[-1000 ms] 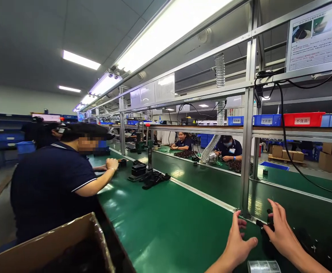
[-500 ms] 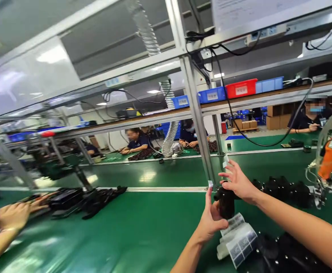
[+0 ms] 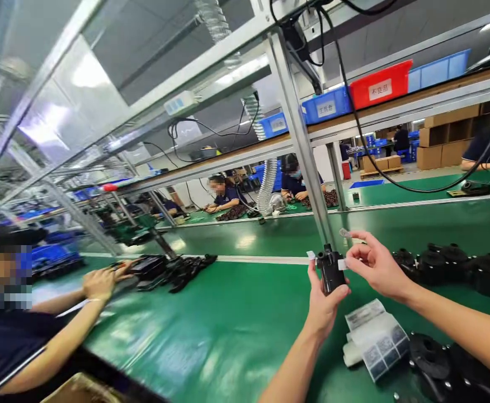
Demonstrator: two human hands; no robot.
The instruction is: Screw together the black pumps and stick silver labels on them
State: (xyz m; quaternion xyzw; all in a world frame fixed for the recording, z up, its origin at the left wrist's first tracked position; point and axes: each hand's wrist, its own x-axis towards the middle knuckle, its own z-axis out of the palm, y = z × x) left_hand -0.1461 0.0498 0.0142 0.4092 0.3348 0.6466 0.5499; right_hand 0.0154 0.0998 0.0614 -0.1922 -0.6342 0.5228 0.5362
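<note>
My left hand is wrapped around an upright black plastic part that looks like a small pump with a spout on top. A small white label sits on that hand's raised index fingertip. To the right, my right hand has thumb and fingers drawn together at a white label against the part's side. Another small label clings to its outstretched index fingertip. Below lie curled sheets of printed labels on the green table.
More black parts stand in a row at right, and others lie at lower right. A metal post rises behind my hands. At left a co-worker's hands are over black pieces.
My view has swung left. My left hand has closed around the black part and raised it. My right fingers have come from spread to bunched, bringing a label to its side.
</note>
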